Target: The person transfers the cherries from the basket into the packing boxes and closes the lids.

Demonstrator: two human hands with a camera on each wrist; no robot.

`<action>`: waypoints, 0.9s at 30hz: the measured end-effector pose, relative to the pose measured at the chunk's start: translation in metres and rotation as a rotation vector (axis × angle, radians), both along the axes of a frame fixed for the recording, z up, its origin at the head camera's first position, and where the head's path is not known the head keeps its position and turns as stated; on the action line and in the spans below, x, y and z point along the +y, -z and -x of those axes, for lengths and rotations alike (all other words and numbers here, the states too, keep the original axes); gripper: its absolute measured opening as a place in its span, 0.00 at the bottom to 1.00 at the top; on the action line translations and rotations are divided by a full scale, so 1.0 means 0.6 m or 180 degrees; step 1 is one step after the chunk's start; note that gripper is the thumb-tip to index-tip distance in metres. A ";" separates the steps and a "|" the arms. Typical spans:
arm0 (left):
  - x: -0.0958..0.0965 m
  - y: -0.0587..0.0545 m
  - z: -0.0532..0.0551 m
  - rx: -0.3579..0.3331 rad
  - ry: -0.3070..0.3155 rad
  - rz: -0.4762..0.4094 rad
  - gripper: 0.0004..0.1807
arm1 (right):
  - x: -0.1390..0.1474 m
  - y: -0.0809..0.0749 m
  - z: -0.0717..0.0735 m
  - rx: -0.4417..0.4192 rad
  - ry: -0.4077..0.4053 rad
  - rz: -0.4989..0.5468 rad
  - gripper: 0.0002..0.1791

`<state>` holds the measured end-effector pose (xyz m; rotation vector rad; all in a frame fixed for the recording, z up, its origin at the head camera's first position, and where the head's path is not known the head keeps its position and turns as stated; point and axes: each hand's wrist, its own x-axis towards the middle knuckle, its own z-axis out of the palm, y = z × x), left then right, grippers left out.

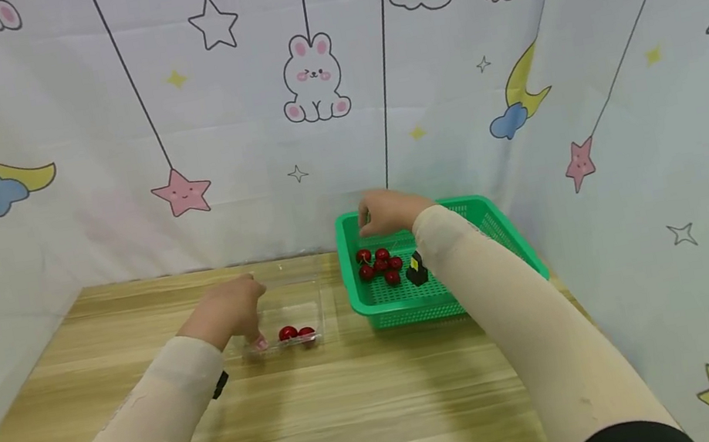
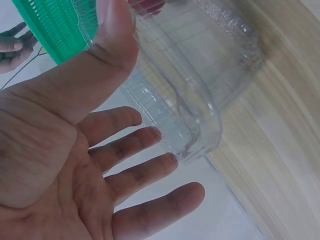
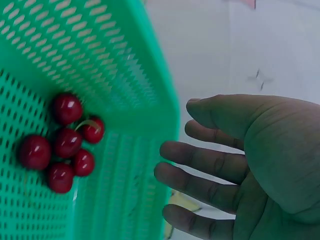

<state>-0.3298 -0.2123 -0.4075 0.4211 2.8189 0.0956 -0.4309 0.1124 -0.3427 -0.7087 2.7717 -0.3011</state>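
Observation:
At the left side of a clear plastic box (image 1: 286, 273) is my left hand (image 1: 229, 311). Its fingers are spread, with the thumb and fingertips right at the box's rim in the left wrist view. Red cherries (image 1: 288, 333) lie inside the box near its front wall. My right hand (image 1: 391, 211) hovers over the back of a green perforated basket (image 1: 406, 316), fingers loosely bent and nothing between them. Several dark red cherries (image 3: 67, 143) sit in a cluster on the basket's floor, one with a stem showing.
Both containers stand side by side at the back of a wood-grain table (image 1: 333, 428). A white curtain (image 1: 252, 113) printed with rabbits, stars and moons hangs close behind and to the right. A small black and yellow object (image 1: 416, 269) shows below the right wrist.

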 end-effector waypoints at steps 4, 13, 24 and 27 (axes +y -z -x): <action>0.000 0.002 -0.001 0.0000 -0.0011 -0.0028 0.58 | 0.029 0.017 0.009 -0.0064 0.0139 -0.0035 0.15; 0.002 0.003 0.001 -0.0008 -0.0033 -0.0031 0.56 | 0.076 0.065 0.033 -0.0235 0.0483 -0.0098 0.16; 0.001 -0.002 0.002 0.0043 0.0035 0.0036 0.57 | 0.073 0.093 0.038 -0.0529 0.0746 -0.0125 0.19; 0.001 -0.002 0.001 0.0030 0.0038 0.0079 0.58 | 0.069 0.099 0.038 -0.0583 0.0741 -0.0169 0.22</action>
